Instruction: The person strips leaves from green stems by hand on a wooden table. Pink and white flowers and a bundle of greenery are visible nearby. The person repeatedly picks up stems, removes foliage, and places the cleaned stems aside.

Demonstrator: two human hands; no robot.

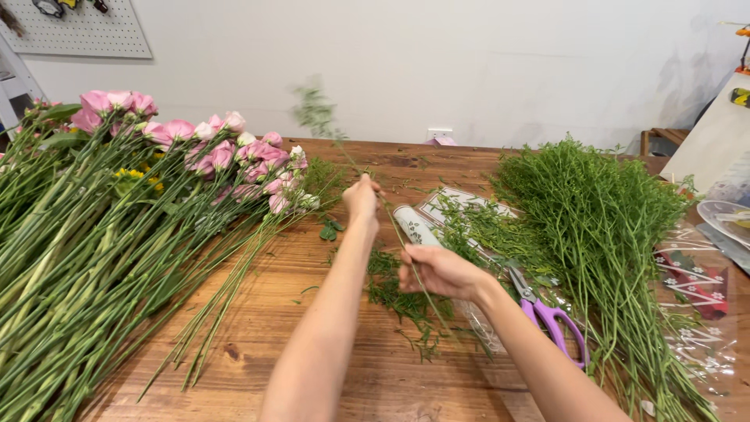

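My left hand [362, 200] is raised over the wooden table [273, 312] and pinches a thin green sprig [316, 113] partway up its stem, its leafy tip blurred above. My right hand [436, 270] grips the same stem lower down, fingers closed around it. Stripped green bits [402, 301] lie on the wood below my hands. A rolled clear wrapper [414, 227] lies just behind my right hand.
A large bunch of pink flowers [211, 152] with long green stems [86, 266] covers the left of the table. A heap of fine greenery [594, 211] lies at the right. Purple-handled scissors [551, 320] rest beside it. Patterned cellophane [695, 289] is at the far right.
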